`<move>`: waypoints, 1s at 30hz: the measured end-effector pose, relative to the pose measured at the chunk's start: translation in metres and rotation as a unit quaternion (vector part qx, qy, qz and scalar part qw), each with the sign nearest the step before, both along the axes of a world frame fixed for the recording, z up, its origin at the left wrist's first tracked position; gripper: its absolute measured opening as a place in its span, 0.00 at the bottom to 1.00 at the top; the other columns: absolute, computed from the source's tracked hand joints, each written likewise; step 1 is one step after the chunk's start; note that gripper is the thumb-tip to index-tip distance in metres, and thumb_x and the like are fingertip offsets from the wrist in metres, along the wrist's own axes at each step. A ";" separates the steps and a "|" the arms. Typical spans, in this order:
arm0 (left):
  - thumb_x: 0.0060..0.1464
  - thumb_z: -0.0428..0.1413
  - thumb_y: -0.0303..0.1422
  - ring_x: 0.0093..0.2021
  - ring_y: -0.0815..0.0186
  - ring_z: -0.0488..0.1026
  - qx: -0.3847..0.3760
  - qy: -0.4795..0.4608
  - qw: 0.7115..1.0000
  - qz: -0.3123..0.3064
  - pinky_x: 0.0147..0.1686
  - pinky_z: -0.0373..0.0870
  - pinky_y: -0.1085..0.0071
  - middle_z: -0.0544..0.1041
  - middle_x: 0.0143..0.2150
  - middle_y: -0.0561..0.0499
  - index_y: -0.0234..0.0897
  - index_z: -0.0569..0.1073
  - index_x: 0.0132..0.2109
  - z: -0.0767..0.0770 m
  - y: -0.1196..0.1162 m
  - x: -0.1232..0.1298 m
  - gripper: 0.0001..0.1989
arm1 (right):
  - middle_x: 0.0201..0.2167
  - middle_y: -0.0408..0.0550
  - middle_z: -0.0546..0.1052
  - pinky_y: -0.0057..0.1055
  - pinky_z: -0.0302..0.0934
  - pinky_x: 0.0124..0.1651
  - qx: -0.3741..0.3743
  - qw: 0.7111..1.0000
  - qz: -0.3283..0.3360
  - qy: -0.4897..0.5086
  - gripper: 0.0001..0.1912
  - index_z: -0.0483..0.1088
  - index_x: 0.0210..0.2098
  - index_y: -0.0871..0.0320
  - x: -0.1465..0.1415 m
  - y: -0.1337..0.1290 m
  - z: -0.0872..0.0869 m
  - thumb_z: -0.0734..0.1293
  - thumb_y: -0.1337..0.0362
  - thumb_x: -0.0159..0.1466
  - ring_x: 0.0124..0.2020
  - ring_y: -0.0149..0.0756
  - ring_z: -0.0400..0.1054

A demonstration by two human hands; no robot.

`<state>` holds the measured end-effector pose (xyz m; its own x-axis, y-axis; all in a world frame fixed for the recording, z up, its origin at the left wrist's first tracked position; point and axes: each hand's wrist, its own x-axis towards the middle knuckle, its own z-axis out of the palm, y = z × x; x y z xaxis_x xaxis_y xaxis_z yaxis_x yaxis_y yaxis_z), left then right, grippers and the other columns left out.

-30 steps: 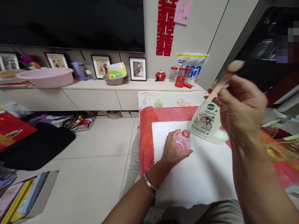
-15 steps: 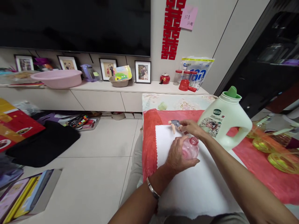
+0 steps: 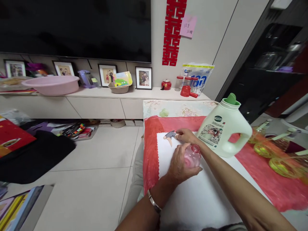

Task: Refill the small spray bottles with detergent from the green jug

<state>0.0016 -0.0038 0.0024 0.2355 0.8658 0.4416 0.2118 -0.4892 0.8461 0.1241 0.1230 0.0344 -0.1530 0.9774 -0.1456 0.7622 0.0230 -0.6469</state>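
My left hand [image 3: 179,165] is wrapped round a clear pink plastic bottle [image 3: 192,157], its red threaded neck uncapped and tilted up. Just beyond it, the fingers of my right hand [image 3: 186,136] are closed on a grey and peach trigger spray head [image 3: 170,135] over the far left corner of a white sheet [image 3: 192,199]. Part of the spray head is hidden by the fingers. To the right of my right hand stands a big pale green detergent jug [image 3: 225,128], with a green piece in its mouth.
A red cover [image 3: 151,154] lies beneath the white sheet on the table. Several bottles with yellow liquid [image 3: 281,165] stand at the right. Behind, a low cabinet holds a pink basin [image 3: 53,85], photo frames and jars [image 3: 179,83].
My right hand and the spray head have shifted left across the sheet. My left hand still holds the pink bottle. The whole view has swung slightly.
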 end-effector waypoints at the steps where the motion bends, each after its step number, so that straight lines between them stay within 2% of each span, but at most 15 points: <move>1: 0.30 0.73 0.30 0.53 0.50 0.72 0.001 -0.001 1.000 0.000 0.56 0.70 0.50 0.72 0.52 0.45 0.40 0.61 0.61 0.000 0.000 0.000 0.49 | 0.46 0.50 0.74 0.36 0.70 0.50 0.019 1.000 0.002 0.005 0.18 0.72 0.49 0.65 0.002 -0.003 0.002 0.66 0.55 0.70 0.46 0.35 0.71; 4: 0.32 0.72 0.29 0.54 0.50 0.72 0.003 -0.005 1.000 -0.005 0.56 0.70 0.49 0.72 0.53 0.45 0.41 0.61 0.60 -0.001 0.001 0.000 0.48 | 0.46 0.50 0.75 0.38 0.69 0.52 0.090 0.995 -0.001 0.033 0.16 0.72 0.50 0.64 0.011 -0.020 0.014 0.67 0.58 0.70 0.46 0.35 0.71; 8: 0.33 0.71 0.27 0.55 0.49 0.71 0.008 -0.008 1.000 -0.019 0.57 0.69 0.49 0.72 0.55 0.43 0.42 0.61 0.60 0.000 0.001 -0.002 0.46 | 0.46 0.50 0.77 0.34 0.69 0.54 0.222 0.971 -0.018 0.088 0.14 0.72 0.54 0.59 0.022 -0.067 0.037 0.63 0.65 0.70 0.48 0.33 0.73; 12: 0.34 0.70 0.27 0.56 0.49 0.71 0.007 -0.015 1.000 -0.013 0.58 0.69 0.49 0.71 0.55 0.42 0.41 0.61 0.60 0.001 0.001 -0.002 0.46 | 0.45 0.49 0.77 0.34 0.68 0.52 0.371 0.919 -0.078 0.110 0.14 0.74 0.51 0.57 0.035 -0.124 0.055 0.63 0.60 0.70 0.46 0.33 0.72; 14: 0.34 0.70 0.27 0.56 0.49 0.71 -0.007 -0.019 1.000 -0.011 0.58 0.69 0.49 0.71 0.55 0.42 0.40 0.62 0.60 0.002 0.000 -0.002 0.44 | 0.44 0.49 0.76 0.33 0.67 0.50 0.430 0.888 -0.128 0.106 0.12 0.75 0.48 0.57 0.050 -0.145 0.057 0.66 0.60 0.68 0.44 0.32 0.71; 16: 0.35 0.69 0.27 0.56 0.49 0.70 -0.019 -0.021 1.000 -0.014 0.58 0.69 0.49 0.71 0.55 0.42 0.41 0.62 0.60 0.004 -0.001 -0.003 0.43 | 0.42 0.48 0.75 0.32 0.66 0.48 0.476 0.847 -0.207 0.116 0.13 0.76 0.47 0.57 0.071 -0.158 0.054 0.69 0.60 0.65 0.41 0.32 0.70; 19: 0.36 0.68 0.26 0.56 0.50 0.70 -0.031 -0.021 0.999 -0.017 0.58 0.68 0.50 0.71 0.55 0.44 0.42 0.62 0.59 0.009 -0.003 -0.004 0.42 | 0.43 0.49 0.75 0.36 0.68 0.50 0.467 0.787 -0.356 0.190 0.22 0.76 0.50 0.58 0.109 -0.161 0.041 0.73 0.56 0.58 0.41 0.33 0.71; 21: 0.36 0.67 0.26 0.56 0.51 0.70 -0.042 -0.021 0.999 -0.016 0.59 0.68 0.50 0.71 0.55 0.44 0.42 0.62 0.59 0.012 -0.005 -0.005 0.41 | 0.47 0.54 0.76 0.40 0.67 0.52 0.447 0.776 -0.391 0.210 0.28 0.74 0.53 0.60 0.131 -0.157 0.033 0.74 0.56 0.55 0.45 0.38 0.71; 23: 0.36 0.67 0.26 0.57 0.51 0.69 -0.056 -0.021 0.998 -0.018 0.59 0.67 0.50 0.71 0.55 0.44 0.41 0.63 0.59 0.014 -0.005 -0.005 0.41 | 0.49 0.56 0.76 0.42 0.66 0.54 0.411 0.791 -0.395 0.223 0.30 0.75 0.53 0.61 0.145 -0.151 0.028 0.75 0.56 0.52 0.47 0.42 0.71; 26: 0.36 0.68 0.26 0.58 0.52 0.69 -0.072 -0.022 0.997 -0.020 0.60 0.66 0.50 0.70 0.56 0.43 0.41 0.63 0.59 0.015 -0.005 -0.005 0.42 | 0.47 0.54 0.78 0.43 0.65 0.54 0.364 0.811 -0.390 0.238 0.30 0.76 0.51 0.60 0.157 -0.140 0.025 0.74 0.56 0.50 0.46 0.43 0.72; 30: 0.37 0.68 0.27 0.59 0.52 0.69 -0.070 -0.020 0.997 -0.020 0.62 0.65 0.50 0.70 0.56 0.44 0.41 0.62 0.60 0.013 -0.005 -0.006 0.42 | 0.40 0.51 0.79 0.35 0.66 0.44 0.313 0.832 -0.391 0.240 0.26 0.78 0.43 0.61 0.165 -0.121 0.025 0.74 0.56 0.45 0.38 0.38 0.72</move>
